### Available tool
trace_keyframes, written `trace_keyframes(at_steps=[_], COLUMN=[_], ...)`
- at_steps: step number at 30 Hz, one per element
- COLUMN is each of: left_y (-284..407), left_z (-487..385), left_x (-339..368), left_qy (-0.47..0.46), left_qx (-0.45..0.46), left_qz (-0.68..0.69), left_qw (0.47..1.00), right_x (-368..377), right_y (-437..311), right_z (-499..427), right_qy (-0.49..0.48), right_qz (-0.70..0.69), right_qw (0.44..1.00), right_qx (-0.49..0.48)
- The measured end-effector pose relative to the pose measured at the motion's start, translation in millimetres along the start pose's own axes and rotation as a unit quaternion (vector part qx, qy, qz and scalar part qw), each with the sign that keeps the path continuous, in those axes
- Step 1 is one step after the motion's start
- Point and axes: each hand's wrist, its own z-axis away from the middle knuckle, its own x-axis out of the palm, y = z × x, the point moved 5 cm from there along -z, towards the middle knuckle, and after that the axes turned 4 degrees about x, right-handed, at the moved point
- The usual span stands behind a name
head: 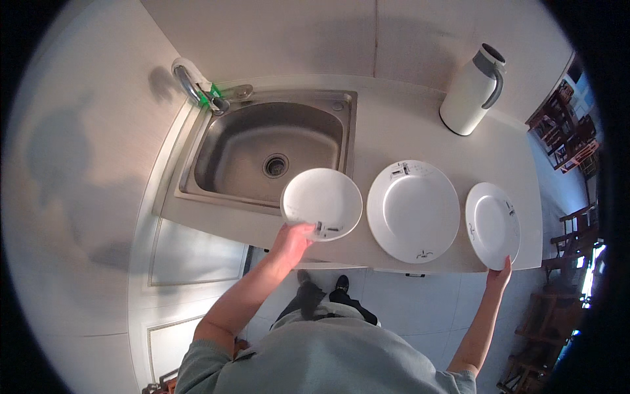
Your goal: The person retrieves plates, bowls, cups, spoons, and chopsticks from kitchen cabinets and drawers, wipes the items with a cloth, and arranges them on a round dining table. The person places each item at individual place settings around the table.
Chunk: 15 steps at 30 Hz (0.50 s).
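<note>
My left hand [294,243] grips the near rim of a small white plate [322,199], thumb on top over a dark printed pattern. This plate overlaps the front right corner of the stainless steel sink [236,167] in the picture. On the far right, my right hand [500,275] pinches the near edge of another white plate [492,224]; whether that plate touches the countertop I cannot tell. Between the two, a larger white plate [412,212] with dark printed drawings on its rim lies on the countertop, touched by neither hand.
A white insulated jug [467,93] with a grey handle stands at the back right. At the sink's back left is a chrome faucet [187,83], partly wrapped in white material. The pale countertop [393,133] ends at the right, with wooden chairs [566,123] beyond.
</note>
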Motion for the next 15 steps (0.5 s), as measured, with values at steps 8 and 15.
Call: trace_keyframes(at_steps=[8, 15], left_y=[21.0, 10.1], left_z=[-94.0, -166.7], left_x=[71.6, 119.4], left_qy=[-0.078, -0.096], left_qx=[-0.016, -0.021], left_qz=[0.017, -0.015], left_qw=[0.997, 0.995], right_x=[-10.6, 12.5], right_y=[-3.1, -16.0], right_z=[-7.6, 36.8], right_qy=[0.024, 0.019], right_qz=[0.104, 0.233], right_qw=[0.993, 0.967], right_qx=[0.052, 0.098])
